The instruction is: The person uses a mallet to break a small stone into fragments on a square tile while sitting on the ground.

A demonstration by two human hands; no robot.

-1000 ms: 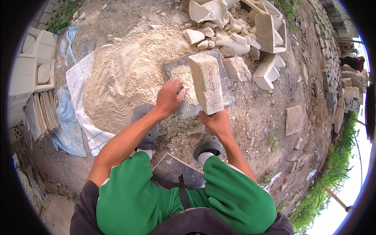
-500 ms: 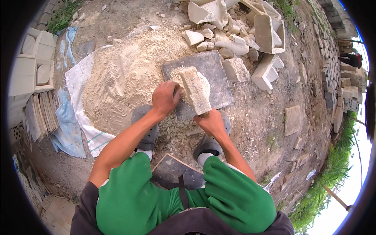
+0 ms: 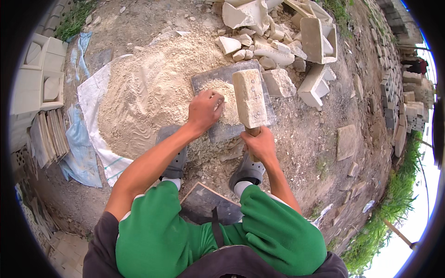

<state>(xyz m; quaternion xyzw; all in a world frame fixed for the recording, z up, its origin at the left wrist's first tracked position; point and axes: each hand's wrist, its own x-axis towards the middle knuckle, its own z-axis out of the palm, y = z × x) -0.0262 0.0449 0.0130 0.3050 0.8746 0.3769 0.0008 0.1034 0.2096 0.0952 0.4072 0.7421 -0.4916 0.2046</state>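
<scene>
My right hand grips the short wooden handle of a big block-headed mallet. The pale, worn head with a row of studs is held above the right part of a dark square slab. Over the left part of that slab is my left hand, its fingers curled inward at the edge of a small heap of crushed pale stone. Whatever those fingers hold is hidden. The mallet head covers part of the slab and perhaps some of the crumbs.
A large mound of pale grit lies on a white sack to the left. Broken stone pieces are heaped beyond the slab. My grey clogs flank its near side. Another dark board lies between my legs.
The mallet has come up off the slab and shifted right, its head now more upright in the picture. My left hand has moved right, over the crushed stone.
</scene>
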